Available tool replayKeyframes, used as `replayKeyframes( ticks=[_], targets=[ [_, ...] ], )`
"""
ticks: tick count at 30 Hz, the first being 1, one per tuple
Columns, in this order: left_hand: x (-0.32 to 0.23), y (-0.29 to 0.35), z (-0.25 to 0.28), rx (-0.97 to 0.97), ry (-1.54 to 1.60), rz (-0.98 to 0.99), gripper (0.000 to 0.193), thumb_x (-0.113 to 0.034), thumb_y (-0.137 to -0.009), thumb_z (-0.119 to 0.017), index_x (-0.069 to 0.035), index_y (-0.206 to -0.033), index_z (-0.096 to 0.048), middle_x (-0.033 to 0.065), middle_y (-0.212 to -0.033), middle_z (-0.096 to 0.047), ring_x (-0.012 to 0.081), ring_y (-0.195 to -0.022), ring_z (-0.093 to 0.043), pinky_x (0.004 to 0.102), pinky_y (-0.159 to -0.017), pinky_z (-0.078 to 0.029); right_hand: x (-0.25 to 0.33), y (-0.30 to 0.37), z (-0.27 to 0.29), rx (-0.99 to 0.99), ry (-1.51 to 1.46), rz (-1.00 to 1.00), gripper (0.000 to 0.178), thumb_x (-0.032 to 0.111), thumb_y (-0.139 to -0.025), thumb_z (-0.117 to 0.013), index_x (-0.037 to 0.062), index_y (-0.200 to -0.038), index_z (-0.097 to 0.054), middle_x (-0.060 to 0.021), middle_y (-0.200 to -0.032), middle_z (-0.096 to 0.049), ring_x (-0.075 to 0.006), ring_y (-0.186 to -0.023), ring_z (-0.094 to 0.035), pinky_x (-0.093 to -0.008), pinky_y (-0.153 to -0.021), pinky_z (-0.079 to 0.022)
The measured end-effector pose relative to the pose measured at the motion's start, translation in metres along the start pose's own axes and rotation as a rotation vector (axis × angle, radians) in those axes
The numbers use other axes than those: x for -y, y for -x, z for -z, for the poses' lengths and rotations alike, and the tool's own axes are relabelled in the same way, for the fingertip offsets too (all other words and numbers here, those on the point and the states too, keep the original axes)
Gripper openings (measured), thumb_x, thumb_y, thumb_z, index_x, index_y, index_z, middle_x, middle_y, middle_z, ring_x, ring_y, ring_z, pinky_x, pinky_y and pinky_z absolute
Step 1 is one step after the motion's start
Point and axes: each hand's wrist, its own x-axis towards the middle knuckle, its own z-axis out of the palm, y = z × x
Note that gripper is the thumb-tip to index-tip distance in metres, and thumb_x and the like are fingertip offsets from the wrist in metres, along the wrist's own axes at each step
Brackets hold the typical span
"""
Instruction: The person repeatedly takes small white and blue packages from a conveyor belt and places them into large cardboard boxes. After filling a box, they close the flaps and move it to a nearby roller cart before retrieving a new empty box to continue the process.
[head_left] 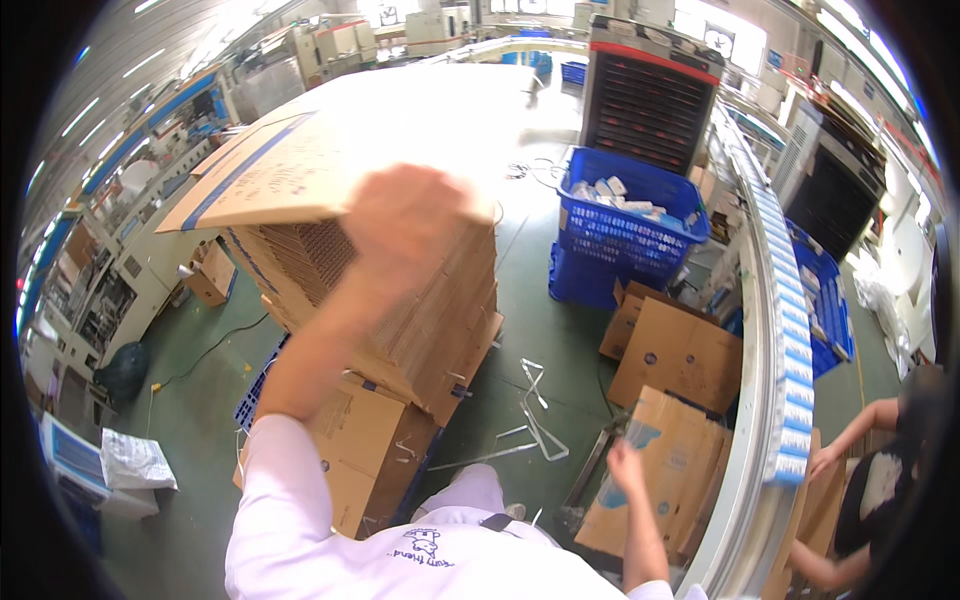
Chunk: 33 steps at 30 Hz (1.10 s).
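My left hand [410, 215], smeared by motion, is raised over the near edge of a tall stack of flattened cardboard cartons [430, 330]. A broad cardboard sheet [270, 175] with a blue stripe lies on top and juts out to the left; glare washes out its far part. Whether the fingers grip that sheet cannot be made out. Lower down on the right, my right hand [627, 466] has its fingers closed in front of a brown carton [665, 460] with bluish tape on it. Anything inside those fingers is hidden.
Blue crates [625, 235] holding small white packs stand ahead right. A conveyor [782, 330] carries a row of blue-and-white boxes along the right, where another person [880, 480] works. White strapping [535, 420] lies on the green floor. A black-and-red cooler [650, 100] stands behind.
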Motion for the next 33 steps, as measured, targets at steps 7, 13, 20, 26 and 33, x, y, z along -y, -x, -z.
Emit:
replayKeyframes(
  ticks=[7, 13, 20, 26, 33],
  targets=[
    [-0.057, -0.073, -0.032, -0.246, 0.675, -0.623, 0.009, -0.006, -0.067, -0.055, -0.009, -0.07, -0.063, -0.004, -0.07, -0.06, 0.0066, -0.062, -0.058, 0.0144, -0.064, -0.048, 0.222, -0.207, 0.155, -0.898, 0.082, 0.468, 0.097, 0.044, -0.07, -0.07, -0.0007, -0.139, -0.019, -0.018, -0.145, -0.021, -0.0338, -0.134, -0.018, -0.0442, -0.108, -0.015],
    [-0.036, -0.063, -0.233, -0.117, 1.735, 0.105, 0.045, -0.052, -0.063, -0.074, -0.01, -0.065, -0.057, -0.0011, -0.062, -0.053, 0.0124, -0.06, -0.05, 0.0327, -0.073, -0.037, 0.127, -0.026, 0.138, -0.678, 0.325, -0.122, 0.03, -0.002, -0.066, -0.061, 0.0042, -0.095, -0.06, -0.0137, -0.094, -0.062, -0.0298, -0.09, -0.06, -0.036, -0.077, -0.048],
    [-0.226, -0.038, -0.39, 0.318, 2.423, 0.411, 0.03, -0.027, -0.078, -0.07, 0.0, -0.075, -0.057, 0.0071, -0.077, -0.057, 0.018, -0.077, -0.052, 0.0341, -0.078, -0.045, 0.233, 0.146, 0.137, -0.947, 0.553, -0.858, 0.026, 0.017, -0.058, -0.08, 0.0055, -0.068, -0.058, -0.0055, -0.064, -0.058, -0.0235, -0.059, -0.054, -0.0327, -0.054, -0.04],
    [-0.413, -0.022, -0.383, 1.011, 2.058, 0.777, 0.072, -0.038, -0.087, -0.057, -0.005, -0.138, -0.018, 0.0135, -0.135, -0.031, 0.0242, -0.122, -0.035, 0.0396, -0.096, -0.034, 0.244, 0.102, 0.121, -0.838, 0.759, -1.036, 0.031, 0.028, -0.064, -0.074, 0.0084, -0.07, -0.051, -0.0042, -0.065, -0.054, -0.0225, -0.06, -0.055, -0.033, -0.056, -0.04],
    [-0.505, -0.039, -0.34, 1.127, 2.376, 0.523, 0.079, -0.022, -0.086, -0.054, -0.018, -0.144, -0.001, 0.0138, -0.143, -0.022, 0.0239, -0.124, -0.036, 0.0384, -0.089, -0.043, 0.182, 0.112, 0.173, -0.822, 0.752, -1.281, 0.045, 0.045, -0.068, -0.07, 0.005, -0.081, -0.054, -0.0114, -0.067, -0.059, -0.0307, -0.059, -0.059, -0.04, -0.05, -0.043]
  ],
)
